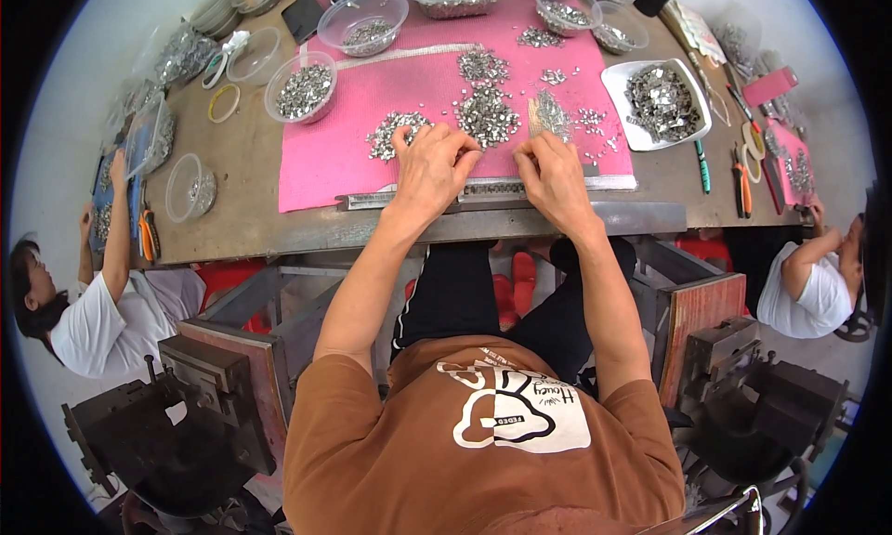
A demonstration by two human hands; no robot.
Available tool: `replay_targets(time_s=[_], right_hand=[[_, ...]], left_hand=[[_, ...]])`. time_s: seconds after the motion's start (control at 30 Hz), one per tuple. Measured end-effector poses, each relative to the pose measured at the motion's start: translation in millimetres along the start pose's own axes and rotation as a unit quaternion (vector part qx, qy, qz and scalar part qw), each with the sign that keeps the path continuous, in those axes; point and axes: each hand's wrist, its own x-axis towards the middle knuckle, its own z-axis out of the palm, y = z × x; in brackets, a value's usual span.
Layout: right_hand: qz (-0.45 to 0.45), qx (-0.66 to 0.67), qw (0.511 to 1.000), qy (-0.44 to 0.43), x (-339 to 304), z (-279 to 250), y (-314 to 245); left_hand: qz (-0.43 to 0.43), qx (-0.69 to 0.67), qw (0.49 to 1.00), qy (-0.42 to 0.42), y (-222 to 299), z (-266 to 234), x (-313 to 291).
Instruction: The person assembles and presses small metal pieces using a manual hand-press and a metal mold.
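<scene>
My left hand [433, 170] is closed in a pinch beside a heap of small shiny metal pieces [489, 117]. Its fingertips come together over the pink mat, and whatever they hold is too small to make out. My right hand [555, 175] pinches likewise, with thumb and forefinger together, just below a flat bunch of thin silvery pieces [550, 114]. Between and under the hands runs a long metal bar [492, 191] with a row of small parts along it, near the table's front edge. Left of my left hand lies another pile of metal pieces [395, 134].
The pink mat [316, 177] covers the table's middle. Clear tubs [302, 87] of metal pieces stand around it, and a white dish [657, 105] sits at right. Orange-handled pliers [741, 187] lie farther right. Co-workers sit at the left [111, 303] and right [818, 284].
</scene>
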Motion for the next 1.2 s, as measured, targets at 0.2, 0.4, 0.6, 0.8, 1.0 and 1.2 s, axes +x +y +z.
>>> replay_targets(time_s=[0.2, 0.4, 0.6, 0.8, 1.0, 1.2], right_hand=[[-0.016, 0.054, 0.998, -0.01, -22.6, -4.6, -15.7], [-0.032, 0.045, 0.998, -0.008, -23.6, -3.1, -16.1], [-0.01, 0.027, 0.999, 0.019, 1.0, 6.0, -0.4], [0.006, -0.044, 0.999, 0.022, 22.8, 25.8, 11.6], [-0.004, -0.044, 0.999, 0.006, 22.2, 24.9, 14.0], [-0.019, -0.057, 0.998, 0.013, 21.2, 22.8, 12.6]], left_hand=[[0.012, 0.026, 1.0, -0.013, 4.2, -3.6, 2.4], [0.019, 0.022, 0.999, -0.02, 2.4, -5.5, 1.0], [0.031, 0.024, 0.999, -0.02, 4.4, -3.7, 1.2], [0.044, -0.025, 0.999, -0.017, 24.2, -11.7, -14.2], [0.061, -0.038, 0.997, 0.008, 31.3, -2.9, -31.0], [0.064, -0.069, 0.995, 0.022, 28.7, 0.3, -34.6]])
